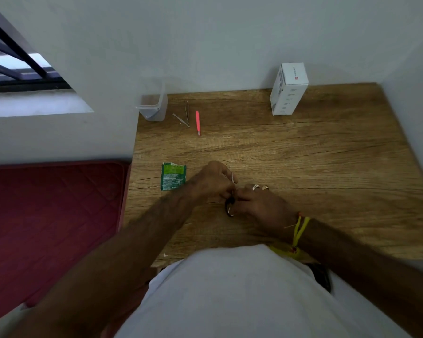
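1. Looking down from the head view: two hands at work, left hand (213, 182) and right hand (263, 207), meeting over the near middle of the bench (327, 167).
2. Count, things in hand: one small dark object (230, 206) with a pale glint on it; one thin white sliver (233, 178). Both too blurred to name further.
3. Count, rest of bench:
   - one green sachet (173, 176), torn along its top edge, flat just left of the left hand
   - two metal tools (186, 112), crossing near their tips
   - one pink tool (197, 123) just right of them
   - one clear plastic tub (153, 107) at the far-left corner
   - one white box (288, 90) upright by the wall, far right
4. Left hand fingers: curled, pinching the white sliver, which sticks up past the knuckles.
5. Right hand fingers: curled inward, thumb and forefinger pinching the small dark object. Two rings (255, 187) on this hand; yellow thread (300, 226) round the wrist.
6. Small dark object sits right where both sets of fingertips meet, its lower part showing below them, close over the bench. Whether it touches the wood, cannot tell.
7. Green sachet lies apart from the fingers; far tools, tub and box well apart from both hands.
8. Off the bench, left: one red mat (54, 228).
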{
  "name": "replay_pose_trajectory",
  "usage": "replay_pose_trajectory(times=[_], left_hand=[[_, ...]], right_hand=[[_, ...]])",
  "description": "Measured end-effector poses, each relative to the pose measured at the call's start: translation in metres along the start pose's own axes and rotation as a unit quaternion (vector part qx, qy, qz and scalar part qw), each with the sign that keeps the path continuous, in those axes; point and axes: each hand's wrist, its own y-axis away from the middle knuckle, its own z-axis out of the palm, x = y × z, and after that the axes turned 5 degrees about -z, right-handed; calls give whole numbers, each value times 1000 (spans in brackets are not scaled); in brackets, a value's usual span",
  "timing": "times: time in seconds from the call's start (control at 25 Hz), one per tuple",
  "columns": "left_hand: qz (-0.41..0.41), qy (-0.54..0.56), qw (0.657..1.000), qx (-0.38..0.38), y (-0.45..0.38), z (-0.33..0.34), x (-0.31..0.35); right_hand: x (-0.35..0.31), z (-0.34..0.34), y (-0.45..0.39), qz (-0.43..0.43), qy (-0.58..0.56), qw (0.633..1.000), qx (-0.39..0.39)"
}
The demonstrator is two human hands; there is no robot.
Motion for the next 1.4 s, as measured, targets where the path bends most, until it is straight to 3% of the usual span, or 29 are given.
replay_pose_trajectory(times=[0.16, 0.28, 0.4, 0.48, 0.56, 0.68, 0.84, 0.88, 0.92, 1.04, 1.12, 1.2, 1.24, 1.32, 1.4], left_hand=[[-59, -68, 992, -85, -1, -3, 11], [-80, -59, 990, -98, 0, -6, 11], [-75, 12, 996, -50, -3, -9, 6], [-67, 79, 995, -5, -5, -9, 1], [-55, 137, 988, 45, -5, -7, -2], [-35, 195, 973, 115, -6, 4, -9], [57, 224, 960, 161, -8, 14, -22], [83, 218, 960, 156, -5, 14, -25], [103, 210, 961, 147, -3, 12, -27], [114, 211, 965, 106, 5, 4, -29], [115, 217, 966, 84, 9, -1, -31], [129, 205, 968, 69, 11, -6, -33], [137, 194, 969, 65, 12, -8, -34], [137, 186, 970, 71, 12, -10, -36], [115, 204, 967, 97, 12, -8, -39]], right_hand=[[9, -10, -13, -163, 122, 979, -7], [15, -17, -21, -192, 144, 971, 1], [16, -11, -16, -112, 98, 989, 22], [10, -6, -10, 2, -3, 999, 45], [0, 0, -8, 130, -119, 983, 49], [-13, 7, -13, 319, -265, 907, 76], [-17, -4, -25, 482, -504, 704, 135], [-20, -7, -27, 490, -527, 676, 159], [-22, -8, -27, 483, -519, 678, 191], [-22, -8, -22, 419, -332, 797, 282], [-11, -9, -21, 380, -277, 838, 278], [0, -12, -24, 388, -365, 822, 203], [1, -13, -25, 397, -427, 794, 172], [1, -11, -28, 416, -520, 727, 170], [-3, -6, -29, 433, -547, 688, 200]])
